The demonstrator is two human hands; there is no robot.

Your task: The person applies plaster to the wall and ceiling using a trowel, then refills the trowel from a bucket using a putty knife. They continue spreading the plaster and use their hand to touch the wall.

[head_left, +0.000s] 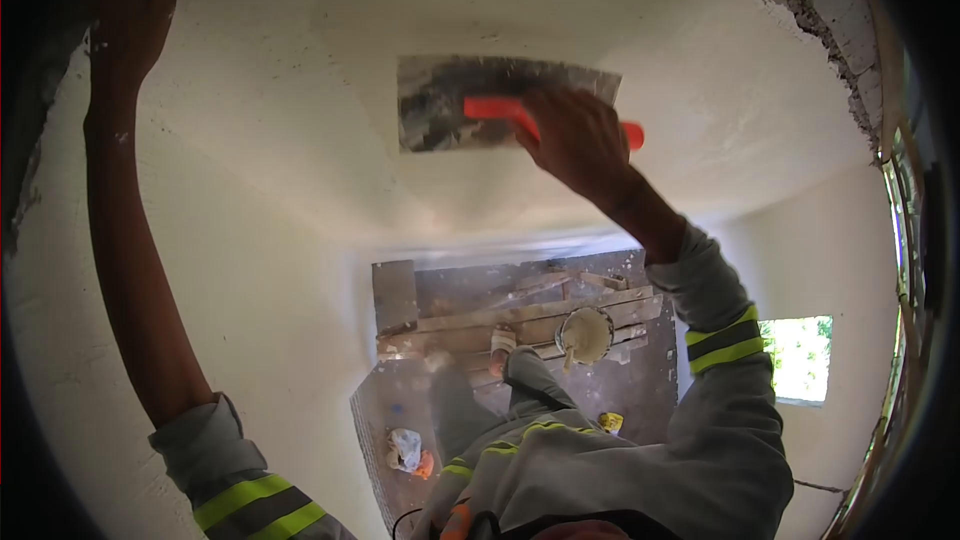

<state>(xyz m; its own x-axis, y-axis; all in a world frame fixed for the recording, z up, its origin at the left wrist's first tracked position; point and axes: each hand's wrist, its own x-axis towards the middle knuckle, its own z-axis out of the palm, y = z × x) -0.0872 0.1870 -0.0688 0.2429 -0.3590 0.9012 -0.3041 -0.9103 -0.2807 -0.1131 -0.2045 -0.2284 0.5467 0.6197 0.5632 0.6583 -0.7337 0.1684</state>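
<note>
My right hand (583, 140) is wrapped around the red handle of a plastering trowel (430, 105). The trowel's wide metal blade, smeared dark and grey, lies against the pale plastered wall (300, 70) in front of me. At the upper left, my left hand (138, 15) is raised high against the wall. Its thumb stands apart from the fingers, whose tips run out of view. I see nothing held in it.
Below, wooden planks (465, 322) lie under my feet. A bucket (563, 320) of pale wet mix with a tool in it stands there. Lower down are a whitish bag (404, 448) and a yellow packet (610, 423). A window opening (797, 360) is at right; broken plaster edges the upper right.
</note>
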